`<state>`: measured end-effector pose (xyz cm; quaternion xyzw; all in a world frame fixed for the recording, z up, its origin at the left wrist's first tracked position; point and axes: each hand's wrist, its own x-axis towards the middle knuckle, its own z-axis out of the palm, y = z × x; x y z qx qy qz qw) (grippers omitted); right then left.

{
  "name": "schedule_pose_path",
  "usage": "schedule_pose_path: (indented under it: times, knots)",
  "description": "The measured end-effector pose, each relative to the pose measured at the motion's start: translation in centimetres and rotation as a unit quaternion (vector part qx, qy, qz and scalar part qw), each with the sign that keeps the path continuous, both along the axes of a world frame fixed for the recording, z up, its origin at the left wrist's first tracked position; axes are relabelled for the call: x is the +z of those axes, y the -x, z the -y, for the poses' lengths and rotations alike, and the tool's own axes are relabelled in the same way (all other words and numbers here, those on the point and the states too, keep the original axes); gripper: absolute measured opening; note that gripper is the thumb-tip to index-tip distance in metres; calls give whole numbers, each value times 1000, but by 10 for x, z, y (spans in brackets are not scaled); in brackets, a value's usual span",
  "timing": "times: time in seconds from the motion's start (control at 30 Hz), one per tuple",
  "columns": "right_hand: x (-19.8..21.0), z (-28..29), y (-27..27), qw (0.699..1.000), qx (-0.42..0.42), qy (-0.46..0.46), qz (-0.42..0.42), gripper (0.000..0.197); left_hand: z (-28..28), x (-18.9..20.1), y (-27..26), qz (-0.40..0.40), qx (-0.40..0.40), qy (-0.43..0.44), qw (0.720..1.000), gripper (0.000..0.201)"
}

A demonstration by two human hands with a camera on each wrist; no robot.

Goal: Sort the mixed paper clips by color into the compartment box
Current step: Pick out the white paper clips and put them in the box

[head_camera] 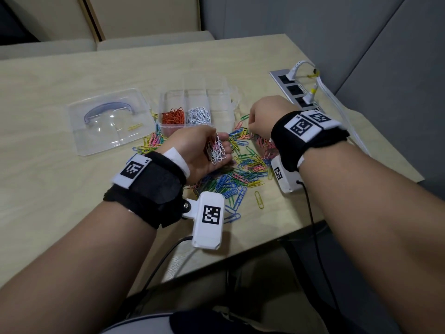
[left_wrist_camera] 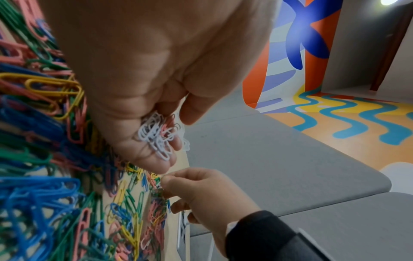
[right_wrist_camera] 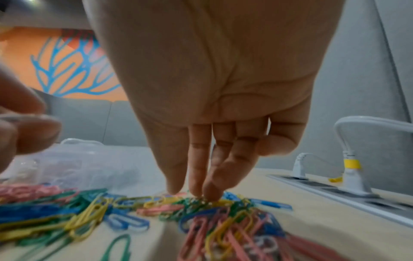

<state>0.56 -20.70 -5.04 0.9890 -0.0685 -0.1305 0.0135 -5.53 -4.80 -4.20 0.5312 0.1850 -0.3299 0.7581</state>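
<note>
Both hands work over the spread of mixed paper clips (head_camera: pixel 243 169) on the table (head_camera: pixel 60 75). Turned palm-up and cupped, the left hand (head_camera: pixel 201 150) holds a bunch of white paper clips (head_camera: pixel 216 150), with a few pink ones showing among them in the left wrist view; its fingers curl loosely round the bunch. Just to its right, the right hand (head_camera: pixel 265 116) points down into the pile, fingers (right_wrist_camera: pixel 210 187) straight and close together, their tips touching the clips; the right wrist view shows the tips pressed together at a clip, but whether one is actually pinched cannot be told.

Beyond the left hand stands the clear compartment box (head_camera: pixel 197 102), with orange paper clips (head_camera: pixel 173 116) in one front compartment and more white paper clips (head_camera: pixel 199 115) in the next one to the right. Left of the box lies its clear lid (head_camera: pixel 110 121), a yellow paper clip (head_camera: pixel 134 127) seen on or under it. Blue, green, yellow and pink clips lie scattered between and below the two hands, reaching up to the front wall of the box. Beyond the right hand, a power strip (head_camera: pixel 295 89) sits with white plugs in it.
</note>
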Motion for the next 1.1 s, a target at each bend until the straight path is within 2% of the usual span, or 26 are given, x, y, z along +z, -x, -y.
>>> schedule_pose_path:
  times: [0.07,0.17,0.47,0.63,0.83,1.1]
  knots:
    - [-5,-2,-2,1000,-4,-6,2,19,0,1,-1,2,-1,-2,1000,36]
    - [-10,-1,-1,1000,18,-17,16,9,0,1,-2,5,-4,-5,1000,36]
    - [-11,12,4,1000,-2,-30,5,18,2,1,0,9,-13,-11,1000,36]
    - [-12,9,6,999,5,-40,25,13,2,0,1,9,-13,-8,1000,35]
    - [-6,12,10,997,7,-61,51,18,2,1,1,5,-11,-2,1000,34]
    - [7,21,12,999,0,-16,42,18,5,1,3,6,-12,-2,1000,34]
